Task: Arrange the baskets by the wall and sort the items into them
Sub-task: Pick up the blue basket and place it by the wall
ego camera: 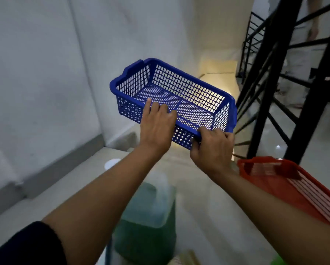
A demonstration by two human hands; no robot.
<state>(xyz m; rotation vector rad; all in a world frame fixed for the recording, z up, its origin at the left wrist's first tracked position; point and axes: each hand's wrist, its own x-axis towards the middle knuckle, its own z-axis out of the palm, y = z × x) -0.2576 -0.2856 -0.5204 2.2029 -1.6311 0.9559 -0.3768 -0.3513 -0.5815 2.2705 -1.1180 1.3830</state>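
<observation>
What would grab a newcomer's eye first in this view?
The blue basket, empty and held up mid-frame near the white wall, with the left hand over its near rim and the right hand gripping its near corner. Next, the orange basket at lower right, and the blurred jug of green liquid below.

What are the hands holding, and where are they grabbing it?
Both hands hold the blue basket by its near long rim: the left hand near the middle, fingers hooked inside, and the right hand at the near right corner.
</observation>
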